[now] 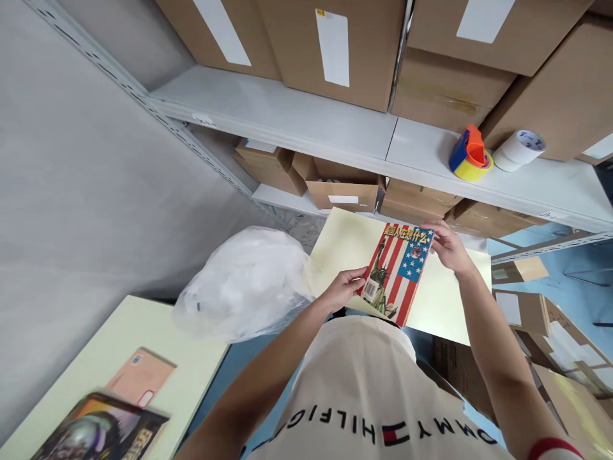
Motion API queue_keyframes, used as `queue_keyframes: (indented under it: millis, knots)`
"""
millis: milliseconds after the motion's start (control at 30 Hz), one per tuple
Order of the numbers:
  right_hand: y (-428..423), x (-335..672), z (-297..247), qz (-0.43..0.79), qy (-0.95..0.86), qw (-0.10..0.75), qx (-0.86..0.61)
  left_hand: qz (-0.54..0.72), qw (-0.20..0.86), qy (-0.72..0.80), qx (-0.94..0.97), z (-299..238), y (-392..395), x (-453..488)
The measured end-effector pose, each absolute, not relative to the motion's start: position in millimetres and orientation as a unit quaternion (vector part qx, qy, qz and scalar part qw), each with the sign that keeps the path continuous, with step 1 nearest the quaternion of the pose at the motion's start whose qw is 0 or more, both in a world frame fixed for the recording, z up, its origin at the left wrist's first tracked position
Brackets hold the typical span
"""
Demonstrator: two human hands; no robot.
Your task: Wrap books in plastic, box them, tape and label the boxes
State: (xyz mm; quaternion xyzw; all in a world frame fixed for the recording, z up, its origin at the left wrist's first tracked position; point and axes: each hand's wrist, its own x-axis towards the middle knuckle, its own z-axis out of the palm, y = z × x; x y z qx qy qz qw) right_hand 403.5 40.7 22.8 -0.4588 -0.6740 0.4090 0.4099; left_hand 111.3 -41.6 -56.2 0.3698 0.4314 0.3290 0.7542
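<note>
Red, white and blue rectangular paperback book [397,275] with a Statue of Liberty cover, that's what's in both hands here. Left hand [341,292] pinches its left edge, thumb and fingers drawn together around it; right hand [449,248] pinches near the top right corner, though I can't make out every finger behind it. The cover faces up and sits slightly askew over the middle of a pale yellow, flat tabletop [443,300], bottom end right about at the near edge. Can't tell if it touches the surface or hangs just above.

So the step in hand looks like holding and handling the book face up, imo. From this grip, the next move calls for both edges being kept level, since the bottom end has little under it.

Further out: a big, puffy, clear plastic bag [244,281] just past the tabletop's left edge, then a flat pink paper packet [142,377] near the right edge of another pale yellow table [96,345]. A blue, orange and yellow tape dispenser [472,156] sits by the front edge of the grey metal shelf [306,115].
</note>
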Motion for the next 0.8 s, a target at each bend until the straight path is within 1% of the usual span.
queue_keyframes:
  millis: [67,167,333,433,567,633,700,800]
  knots:
    - [47.6,401.9,37.1,0.376,-0.716,0.378,-0.45,0.338,0.747,0.442,0.364,-58.6,-42.6,113.0]
    - [52.7,394.3,48.6,0.378,-0.732,0.344,-0.45,0.324,0.754,0.419,0.388,-56.7,-44.4,114.3]
    - [55.0,383.6,49.2,0.376,-0.722,0.331,-0.477,0.325,0.78,0.355,0.401,-39.0,-42.5,106.5]
    - [54.9,379.8,48.9,0.392,-0.718,0.314,-0.481,0.33,0.723,0.382,0.471,-25.4,-38.8,99.8]
    - [54.8,374.0,46.9,0.396,-0.712,0.311,-0.489,0.304,0.56,0.494,0.592,-17.2,-36.9,105.2]
    - [55.9,376.0,43.3,0.4,-0.693,0.329,-0.501,0.305,0.513,0.529,0.603,-19.3,-38.7,113.0]
    - [57.3,385.1,38.1,0.411,-0.663,0.348,-0.519,0.324,0.506,0.544,0.585,-23.3,-41.9,120.8]
    - [54.6,408.3,26.7,0.476,-0.618,0.342,-0.524,0.356,0.555,0.544,0.52,-28.7,-46.7,128.7]
